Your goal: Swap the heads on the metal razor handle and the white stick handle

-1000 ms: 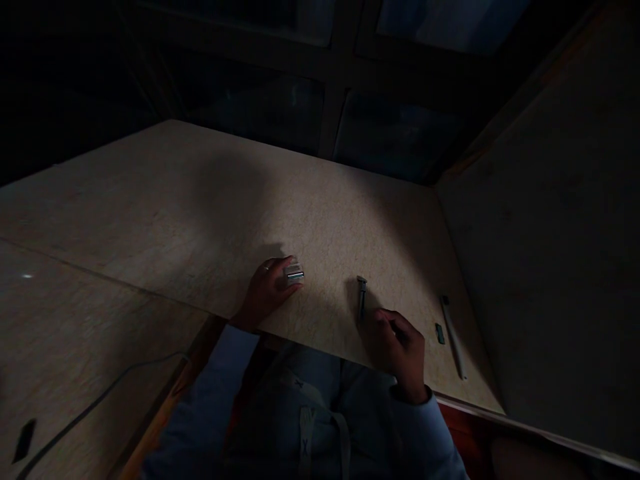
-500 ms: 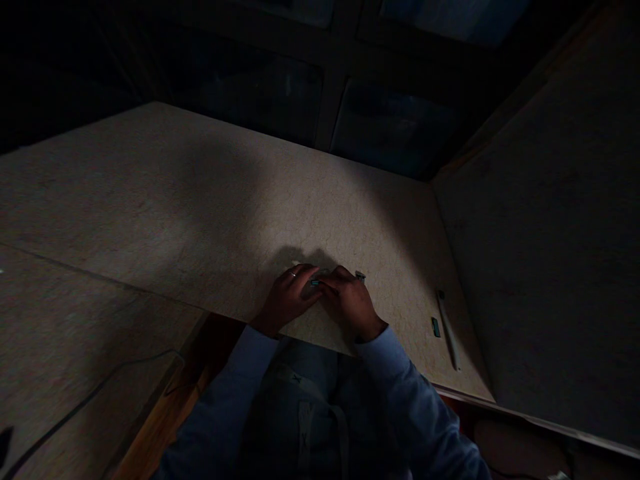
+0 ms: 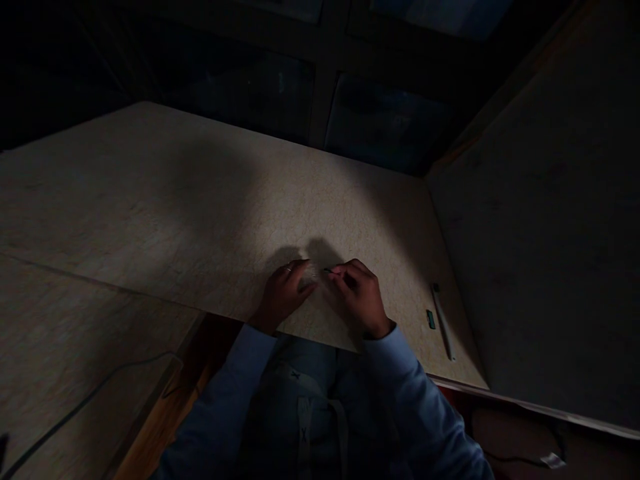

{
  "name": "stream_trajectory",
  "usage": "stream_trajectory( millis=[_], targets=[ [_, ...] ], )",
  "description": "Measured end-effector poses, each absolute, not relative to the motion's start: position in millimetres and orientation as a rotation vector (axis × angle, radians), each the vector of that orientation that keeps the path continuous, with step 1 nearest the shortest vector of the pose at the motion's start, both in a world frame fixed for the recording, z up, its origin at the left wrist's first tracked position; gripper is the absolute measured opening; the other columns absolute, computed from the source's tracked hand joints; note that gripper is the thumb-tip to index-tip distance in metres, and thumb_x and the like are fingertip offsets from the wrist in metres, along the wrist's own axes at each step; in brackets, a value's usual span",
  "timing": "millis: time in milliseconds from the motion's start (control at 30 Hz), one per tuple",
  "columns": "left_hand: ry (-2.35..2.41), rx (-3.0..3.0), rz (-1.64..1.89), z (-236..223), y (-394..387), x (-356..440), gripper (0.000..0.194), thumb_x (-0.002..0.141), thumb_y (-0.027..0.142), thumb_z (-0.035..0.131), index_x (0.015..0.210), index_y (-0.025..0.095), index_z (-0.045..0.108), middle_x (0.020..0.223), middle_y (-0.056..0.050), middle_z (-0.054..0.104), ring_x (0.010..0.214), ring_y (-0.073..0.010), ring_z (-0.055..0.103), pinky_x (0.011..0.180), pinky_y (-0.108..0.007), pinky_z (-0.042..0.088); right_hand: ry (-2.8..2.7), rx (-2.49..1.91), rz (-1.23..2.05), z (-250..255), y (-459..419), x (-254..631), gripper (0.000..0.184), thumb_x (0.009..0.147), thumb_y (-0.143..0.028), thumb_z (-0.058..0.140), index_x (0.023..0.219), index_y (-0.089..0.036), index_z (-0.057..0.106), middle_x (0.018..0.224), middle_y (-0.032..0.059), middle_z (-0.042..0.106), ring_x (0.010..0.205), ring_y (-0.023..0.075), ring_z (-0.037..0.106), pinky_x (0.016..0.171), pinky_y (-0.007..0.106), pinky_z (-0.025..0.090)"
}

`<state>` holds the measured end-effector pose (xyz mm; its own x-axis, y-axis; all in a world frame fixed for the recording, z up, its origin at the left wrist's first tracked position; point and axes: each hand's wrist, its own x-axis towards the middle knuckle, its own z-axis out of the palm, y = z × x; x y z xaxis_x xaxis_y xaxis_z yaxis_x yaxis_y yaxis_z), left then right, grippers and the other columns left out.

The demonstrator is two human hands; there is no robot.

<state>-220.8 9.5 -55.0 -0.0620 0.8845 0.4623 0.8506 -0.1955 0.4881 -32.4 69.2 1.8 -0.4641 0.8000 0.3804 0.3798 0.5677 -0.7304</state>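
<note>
Got a small dark piece (image 3: 328, 270) pinched in the right hand (image 3: 364, 299), well left of the pale stick (image 3: 445, 325), poking roughly sideways toward the curved left hand (image 3: 283, 293), farther left of that stick. Too dim to tell about any grip there, honestly.

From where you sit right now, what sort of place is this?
Probably a room indoors, perhaps a home: a pale tabletop with a cable across it, dark framed panes behind, and a wall or panel at the right.
</note>
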Motion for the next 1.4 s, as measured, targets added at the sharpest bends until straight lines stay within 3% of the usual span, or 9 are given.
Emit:
stream_trajectory(
  millis=[233, 400, 600, 700, 833, 933, 1067, 1133, 1400],
  targets=[
    [2.063, 2.009, 1.052, -57.2, 15.0, -224.0, 0.051, 0.088, 0.049, 0.06, 0.128, 0.018, 0.059, 0.127, -0.013, 0.064, 0.12, -0.0293, 0.058, 0.104, -0.043, 0.046, -1.597, -1.071, 1.055, -4.2, 76.7, 13.4, 0.018, 0.081, -0.038, 0.073, 0.085, -0.021, 0.068, 0.084, 0.0023, 0.063, 0.074, 0.0161, 0.059, 0.066, 0.028, 0.047],
    [2.015, 1.922, 1.08, -63.3, 19.7, -229.1, 0.052, 0.087, 0.051, 0.06, 0.128, 0.019, 0.059, 0.131, -0.012, 0.062, 0.125, -0.0293, 0.054, 0.108, -0.046, 0.044, -1.186, -1.1, 1.333, -20.0, 78.3, 36.4, 0.026, 0.074, -0.039, 0.079, 0.084, -0.021, 0.063, 0.075, -0.0027, 0.059, 0.061, 0.011, 0.054, 0.055, 0.024, 0.046],
    [1.973, 1.947, 1.117, -63.5, 22.1, -236.4, 0.057, 0.086, 0.052, 0.059, 0.131, 0.017, 0.057, 0.134, -0.013, 0.06, 0.126, -0.0291, 0.054, 0.107, -0.047, 0.045, -1.187, -1.059, 1.332, -32.8, 81.6, 45.1, 0.035, 0.077, -0.039, 0.076, 0.107, -0.026, 0.065, 0.085, -0.0008, 0.057, 0.071, 0.0135, 0.055, 0.057, 0.023, 0.049],
    [1.969, 2.006, 1.213, -54.2, 19.7, -230.0, 0.052, 0.087, 0.048, 0.061, 0.129, 0.018, 0.059, 0.134, -0.013, 0.059, 0.127, -0.0281, 0.053, 0.106, -0.046, 0.046, -1.255, -1.089, 1.336, -36.4, 82.0, 48.0, 0.035, 0.079, -0.043, 0.073, 0.109, -0.025, 0.068, 0.087, 0.0011, 0.059, 0.072, 0.0151, 0.056, 0.058, 0.026, 0.05],
    [2.043, 1.953, 1.468, -38.6, 14.3, -187.7, 0.028, 0.09, 0.036, 0.06, 0.112, 0.02, 0.067, 0.11, -0.009, 0.068, 0.108, -0.0232, 0.062, 0.097, -0.04, 0.05, -1.185, -1.078, 1.382, -40.9, 81.7, 48.2, 0.037, 0.076, -0.042, 0.077, 0.107, -0.024, 0.071, 0.084, -0.0007, 0.058, 0.067, 0.0129, 0.055, 0.059, 0.026, 0.049],
    [1.988, 1.915, 1.396, -31.2, 16.8, -139.4, 0.023, 0.09, 0.035, 0.06, 0.106, 0.021, 0.068, 0.093, -0.007, 0.07, 0.092, -0.0207, 0.065, 0.085, -0.035, 0.053, -1.136, -1.057, 1.414, -42.1, 82.7, 47.7, 0.04, 0.072, -0.039, 0.08, 0.107, -0.022, 0.07, 0.081, -0.0023, 0.057, 0.063, 0.0108, 0.055, 0.059, 0.025, 0.049],
    [2.043, 1.863, 1.036, -26.9, 31.8, -93.7, 0.042, 0.084, 0.04, 0.066, 0.119, 0.018, 0.063, 0.103, -0.014, 0.07, 0.098, -0.029, 0.065, 0.083, -0.04, 0.052, -1.086, -1.005, 1.473, -40.9, 84.8, 48.9, 0.047, 0.068, -0.035, 0.083, 0.11, -0.021, 0.068, 0.079, -0.0033, 0.058, 0.063, 0.0112, 0.057, 0.06, 0.026, 0.051],
    [2.081, 1.822, 0.888, -25.3, 39.8, -86.1, 0.042, 0.084, 0.037, 0.065, 0.121, 0.016, 0.062, 0.108, -0.017, 0.069, 0.099, -0.0321, 0.065, 0.081, -0.042, 0.052, -1.078, -0.969, 1.497, -39.5, 85.3, 49.2, 0.048, 0.066, -0.033, 0.084, 0.11, -0.022, 0.067, 0.076, -0.0041, 0.059, 0.063, 0.0112, 0.058, 0.061, 0.026, 0.051],
    [1.936, 1.449, 1.069, -23.9, 50.8, -99.5, 0.025, 0.08, 0.022, 0.063, 0.104, 0.022, 0.068, 0.092, -0.008, 0.074, 0.082, -0.0233, 0.068, 0.077, -0.035, 0.051, -1.096, -0.945, 1.52, -27.9, 82.2, 48.5, 0.047, 0.062, -0.029, 0.086, 0.106, -0.021, 0.07, 0.077, -0.0027, 0.067, 0.065, 0.0128, 0.062, 0.063, 0.028, 0.052]
  ],
)
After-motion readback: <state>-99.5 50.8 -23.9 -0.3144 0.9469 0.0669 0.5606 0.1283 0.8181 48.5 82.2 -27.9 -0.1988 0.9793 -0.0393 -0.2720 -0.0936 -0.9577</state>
